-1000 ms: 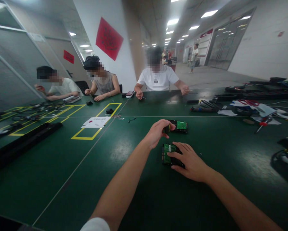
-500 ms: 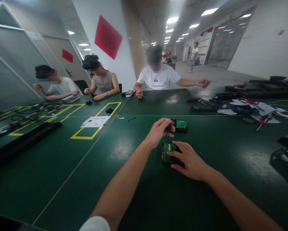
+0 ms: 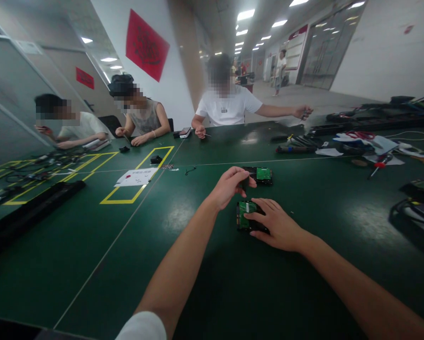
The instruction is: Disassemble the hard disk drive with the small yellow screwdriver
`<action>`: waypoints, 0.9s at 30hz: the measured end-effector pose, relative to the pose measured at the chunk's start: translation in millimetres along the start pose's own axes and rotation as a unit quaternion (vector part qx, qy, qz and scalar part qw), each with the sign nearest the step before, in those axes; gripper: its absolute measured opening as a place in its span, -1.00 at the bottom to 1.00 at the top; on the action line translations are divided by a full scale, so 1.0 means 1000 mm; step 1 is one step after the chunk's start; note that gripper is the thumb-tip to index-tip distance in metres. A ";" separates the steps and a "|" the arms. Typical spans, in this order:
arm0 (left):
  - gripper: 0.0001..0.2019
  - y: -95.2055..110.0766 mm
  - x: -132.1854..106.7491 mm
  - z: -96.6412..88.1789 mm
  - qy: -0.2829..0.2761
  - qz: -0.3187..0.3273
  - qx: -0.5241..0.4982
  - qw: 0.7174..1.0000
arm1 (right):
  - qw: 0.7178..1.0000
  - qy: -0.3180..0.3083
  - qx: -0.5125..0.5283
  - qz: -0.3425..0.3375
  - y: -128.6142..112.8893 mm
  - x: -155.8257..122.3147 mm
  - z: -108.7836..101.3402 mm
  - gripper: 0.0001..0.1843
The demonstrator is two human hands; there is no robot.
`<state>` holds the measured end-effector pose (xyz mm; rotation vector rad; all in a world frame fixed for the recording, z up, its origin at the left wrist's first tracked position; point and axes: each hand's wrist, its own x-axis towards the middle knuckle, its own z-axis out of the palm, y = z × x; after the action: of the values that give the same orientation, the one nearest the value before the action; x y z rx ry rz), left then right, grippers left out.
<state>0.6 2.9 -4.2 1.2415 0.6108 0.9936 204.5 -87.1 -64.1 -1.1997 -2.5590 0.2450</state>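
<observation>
My right hand (image 3: 281, 225) rests over a hard drive (image 3: 245, 208) with its green circuit board facing up. The thumb lies along the near side of the drive and the fingers spread over its top and far edge. Just beyond it, my left hand (image 3: 229, 188) is closed, pinching a small dark object (image 3: 246, 183) whose kind is mostly hidden by the fingers. Behind the left fingertips lies a second hard drive (image 3: 264, 174), also board side up.
Far across the green table (image 3: 197, 245) sit several people, one person in a white shirt (image 3: 229, 106) facing me. Cables and a red-handled screwdriver (image 3: 379, 165) lie at right. A white paper (image 3: 135, 177) and a long black casing (image 3: 38, 208) are at left.
The whole view has shifted slightly as my head moved. My left fingers have turned a little around the small dark object. My right hand stays on the near hard drive.
</observation>
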 end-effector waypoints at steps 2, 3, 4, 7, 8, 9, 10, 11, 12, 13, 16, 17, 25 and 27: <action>-0.72 0.000 0.001 0.001 -0.003 0.000 0.006 1.000 | 1.000 -0.001 -0.005 -0.001 0.000 0.000 0.001 -0.43; -0.73 0.001 0.001 0.001 -0.001 0.001 0.012 1.000 | 1.000 -0.002 -0.008 -0.001 0.001 0.000 0.001 -0.43; -0.74 0.001 0.001 0.001 0.006 0.005 0.019 1.000 | 1.000 -0.002 -0.010 -0.001 0.001 0.000 0.002 -0.42; -0.72 0.003 0.002 0.001 0.035 0.020 0.033 0.999 | 1.000 -0.004 -0.014 -0.001 0.001 0.001 0.002 -0.42; -0.73 0.003 0.002 0.000 0.037 0.022 0.036 0.998 | 1.000 -0.005 -0.014 0.000 0.001 0.001 0.002 -0.42; -0.73 0.003 0.003 0.000 0.039 0.024 0.037 0.998 | 1.000 -0.005 -0.013 0.001 0.001 0.001 0.002 -0.41; -0.74 0.003 0.003 0.000 0.039 0.028 0.039 0.998 | 1.000 -0.005 -0.011 0.003 0.001 0.001 0.002 -0.41; -0.74 0.003 0.003 0.000 0.040 0.033 0.043 0.998 | 1.000 -0.005 -0.009 0.006 0.001 0.000 0.002 -0.41; -0.74 0.002 0.003 0.000 0.043 0.038 0.047 0.997 | 1.000 -0.007 -0.006 0.007 0.001 0.000 0.002 -0.40; -0.72 0.001 0.004 0.000 0.047 0.043 0.051 0.997 | 1.000 -0.009 -0.003 0.008 0.001 0.000 0.002 -0.40; -0.66 -0.003 0.004 0.003 0.055 0.061 0.076 0.994 | 1.000 -0.015 -0.003 0.009 0.002 0.001 0.001 -0.39; -0.66 -0.004 0.004 0.004 0.059 0.069 0.089 0.992 | 1.000 -0.015 -0.004 0.009 0.002 0.001 0.001 -0.39; -0.68 0.001 0.001 0.005 0.109 0.059 0.108 0.986 | 1.000 -0.011 0.000 0.007 0.001 -0.001 0.002 -0.42; -0.70 0.003 0.000 0.004 0.111 0.048 0.080 0.989 | 1.000 -0.014 -0.001 0.009 0.001 -0.001 0.002 -0.41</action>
<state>2.8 1.5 -0.1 1.3191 0.8237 1.1925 204.9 -87.4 -66.0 -1.2296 -2.5742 0.2657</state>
